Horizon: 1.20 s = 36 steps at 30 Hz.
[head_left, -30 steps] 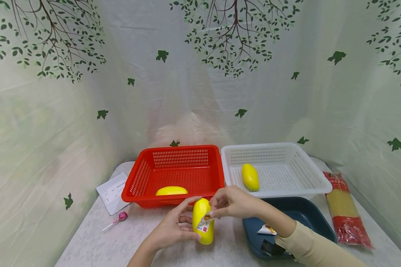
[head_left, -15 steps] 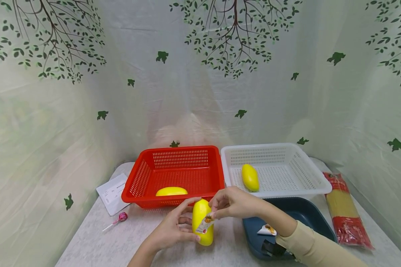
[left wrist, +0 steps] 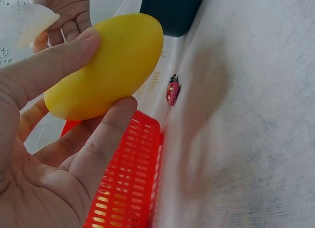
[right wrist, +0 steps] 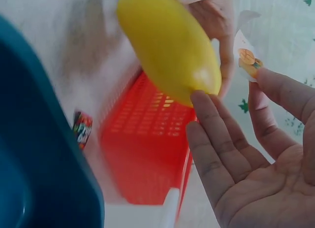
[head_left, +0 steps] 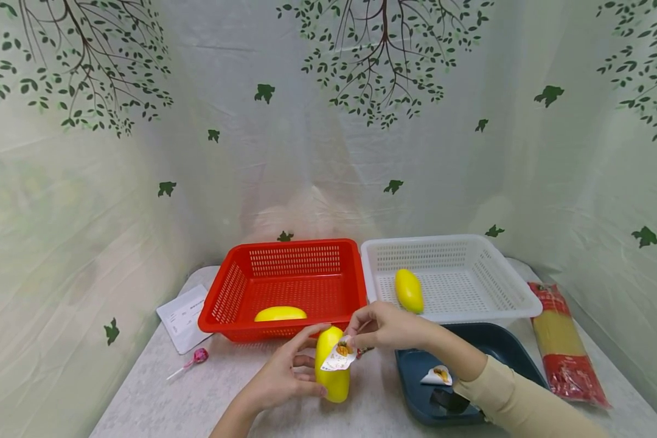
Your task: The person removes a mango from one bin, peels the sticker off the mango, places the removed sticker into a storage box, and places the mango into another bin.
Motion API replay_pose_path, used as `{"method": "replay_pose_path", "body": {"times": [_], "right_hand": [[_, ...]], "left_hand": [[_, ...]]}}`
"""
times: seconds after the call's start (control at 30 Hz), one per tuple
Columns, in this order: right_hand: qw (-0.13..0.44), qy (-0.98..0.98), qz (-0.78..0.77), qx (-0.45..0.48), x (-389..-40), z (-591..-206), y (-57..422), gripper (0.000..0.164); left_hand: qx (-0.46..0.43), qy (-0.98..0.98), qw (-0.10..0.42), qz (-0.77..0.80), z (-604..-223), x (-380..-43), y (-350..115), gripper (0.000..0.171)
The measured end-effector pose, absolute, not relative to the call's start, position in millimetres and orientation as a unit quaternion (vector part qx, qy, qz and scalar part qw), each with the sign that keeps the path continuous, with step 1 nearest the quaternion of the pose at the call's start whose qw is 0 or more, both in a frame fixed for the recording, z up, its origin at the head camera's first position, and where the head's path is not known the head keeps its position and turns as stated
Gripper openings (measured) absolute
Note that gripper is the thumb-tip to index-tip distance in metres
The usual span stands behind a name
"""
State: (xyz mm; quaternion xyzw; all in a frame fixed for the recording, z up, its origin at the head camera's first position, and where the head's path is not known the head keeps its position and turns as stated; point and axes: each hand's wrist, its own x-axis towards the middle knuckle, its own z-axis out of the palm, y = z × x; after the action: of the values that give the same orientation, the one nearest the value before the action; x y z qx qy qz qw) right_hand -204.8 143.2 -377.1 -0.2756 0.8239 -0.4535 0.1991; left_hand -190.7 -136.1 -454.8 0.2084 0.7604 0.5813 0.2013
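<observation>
My left hand (head_left: 281,374) holds a smooth yellow mango (head_left: 334,386) upright above the table, thumb on one side and fingers on the other. Beside it, my right hand (head_left: 385,328) pinches a white sticker (head_left: 338,356) with an orange fruit picture between thumb and index finger. In the right wrist view the sticker (right wrist: 247,55) hangs apart from the mango (right wrist: 170,46), while other fingers of that hand reach the mango's end. The left wrist view shows a bare yellow side of the mango (left wrist: 113,65), with the sticker's pale back (left wrist: 37,23) behind.
A red basket (head_left: 292,331) and a white basket (head_left: 454,317) stand behind, each with a yellow mango. At right, a dark blue tray (head_left: 495,344) holds another sticker (head_left: 437,376) and a black object (head_left: 449,401). A noodle packet (head_left: 566,344), lollipop (head_left: 199,356), card (head_left: 186,319) and small red wrapped piece (left wrist: 173,90) lie around.
The sticker, earlier partly stuck to the mango, has come off in my right hand, which has moved slightly up and right. My left hand keeps the mango in place.
</observation>
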Motion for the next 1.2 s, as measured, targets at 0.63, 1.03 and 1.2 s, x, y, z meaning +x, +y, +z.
{"method": "replay_pose_path", "body": {"times": [0.63, 1.03, 1.2], "right_hand": [[0.177, 0.862, -0.393, -0.267, -218.1, -372.9, 202.0, 0.020], [0.241, 0.862, -0.371, -0.247, -223.4, -372.6, 262.6, 0.017], [0.280, 0.867, -0.357, -0.206, -222.5, -375.2, 282.2, 0.017]], "left_hand": [[0.197, 0.771, 0.188, 0.575, -449.1, -192.1, -132.1, 0.099], [0.216, 0.760, 0.195, 0.582, -450.1, -195.7, -131.3, 0.096], [0.220, 0.759, 0.198, 0.580, -450.0, -196.6, -130.2, 0.096]]}}
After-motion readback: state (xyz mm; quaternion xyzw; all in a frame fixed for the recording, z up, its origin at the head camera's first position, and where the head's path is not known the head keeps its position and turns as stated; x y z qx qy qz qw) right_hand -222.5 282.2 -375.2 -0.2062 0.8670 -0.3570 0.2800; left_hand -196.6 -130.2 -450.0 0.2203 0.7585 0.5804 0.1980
